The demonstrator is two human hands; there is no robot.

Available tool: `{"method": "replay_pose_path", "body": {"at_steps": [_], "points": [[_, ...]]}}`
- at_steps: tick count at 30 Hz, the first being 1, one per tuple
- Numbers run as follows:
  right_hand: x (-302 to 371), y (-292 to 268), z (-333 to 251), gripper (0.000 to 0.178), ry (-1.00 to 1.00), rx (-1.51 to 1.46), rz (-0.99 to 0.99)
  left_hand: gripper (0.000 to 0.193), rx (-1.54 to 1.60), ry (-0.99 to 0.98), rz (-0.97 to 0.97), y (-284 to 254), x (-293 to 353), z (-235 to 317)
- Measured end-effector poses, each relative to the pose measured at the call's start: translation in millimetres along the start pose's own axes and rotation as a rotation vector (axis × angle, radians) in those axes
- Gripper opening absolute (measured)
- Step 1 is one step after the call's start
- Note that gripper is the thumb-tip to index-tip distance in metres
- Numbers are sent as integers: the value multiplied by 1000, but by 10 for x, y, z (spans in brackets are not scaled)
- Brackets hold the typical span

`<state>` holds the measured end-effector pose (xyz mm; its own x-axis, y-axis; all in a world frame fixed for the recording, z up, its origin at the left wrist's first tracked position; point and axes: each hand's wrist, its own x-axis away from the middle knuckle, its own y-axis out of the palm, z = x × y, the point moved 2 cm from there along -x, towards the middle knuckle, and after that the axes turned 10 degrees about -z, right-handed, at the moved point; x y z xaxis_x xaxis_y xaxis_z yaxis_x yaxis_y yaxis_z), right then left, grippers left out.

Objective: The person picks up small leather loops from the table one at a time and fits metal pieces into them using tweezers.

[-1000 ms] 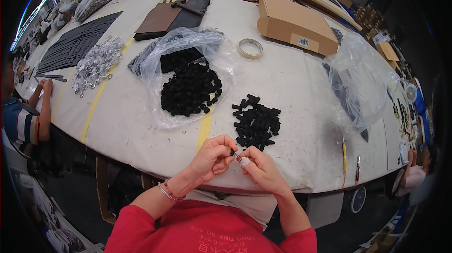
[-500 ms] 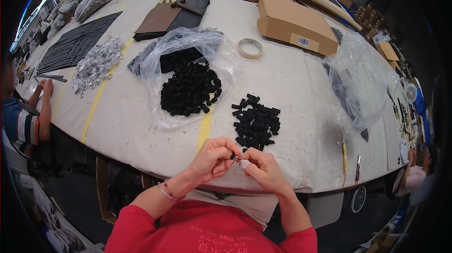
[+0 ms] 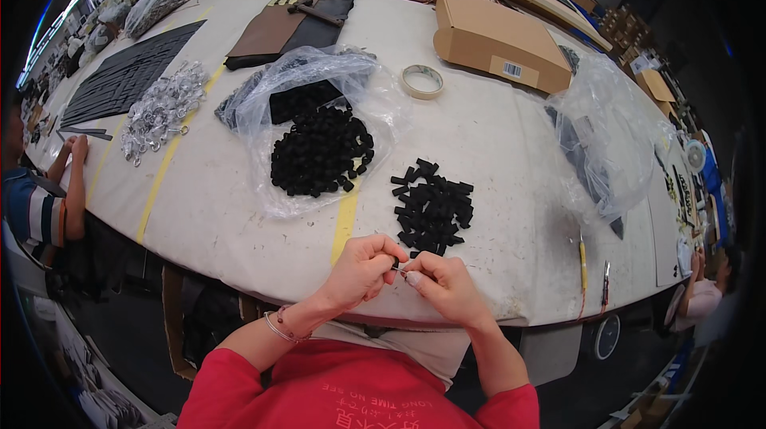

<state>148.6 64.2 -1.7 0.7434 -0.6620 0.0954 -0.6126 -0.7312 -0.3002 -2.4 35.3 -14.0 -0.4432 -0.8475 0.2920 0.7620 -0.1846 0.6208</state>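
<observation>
Over the near edge of the table, my left hand [image 3: 365,271] pinches a small black piece [image 3: 395,264] between thumb and fingertips. Close beside it, my right hand [image 3: 444,285] grips a thin shiny metal tool [image 3: 401,270] whose tip meets the black piece; its full shape is hidden by the fingers. Something whitish covers a fingertip of the right hand. Just beyond my hands lies a loose pile of short black tubes [image 3: 435,209]. Further left, an open clear plastic bag [image 3: 259,166] spills a heap of small black rounded pieces [image 3: 319,154].
A tape roll [image 3: 422,83] and a cardboard box [image 3: 503,42] lie farther back. Clear plastic wrapping [image 3: 610,142], a yellow-handled tool [image 3: 583,269] and a slim red-and-black tool [image 3: 606,281] are at right. Metal clasps [image 3: 163,106] and black strips [image 3: 128,70] lie left, near a co-worker's arm [image 3: 76,189].
My fingers have shifted slightly around the black piece, and the right hand has turned a little. The view has moved very slightly; the piles look the same.
</observation>
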Motion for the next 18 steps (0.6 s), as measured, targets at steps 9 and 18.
{"method": "replay_pose_path", "body": {"at_steps": [9,18], "points": [[-52,164,42,10,-102,36,515,7,-1046,1007,255,234,116,-212],[64,226,32,14,-307,520,507,25,580,-31,-170,82,54,-227]]}}
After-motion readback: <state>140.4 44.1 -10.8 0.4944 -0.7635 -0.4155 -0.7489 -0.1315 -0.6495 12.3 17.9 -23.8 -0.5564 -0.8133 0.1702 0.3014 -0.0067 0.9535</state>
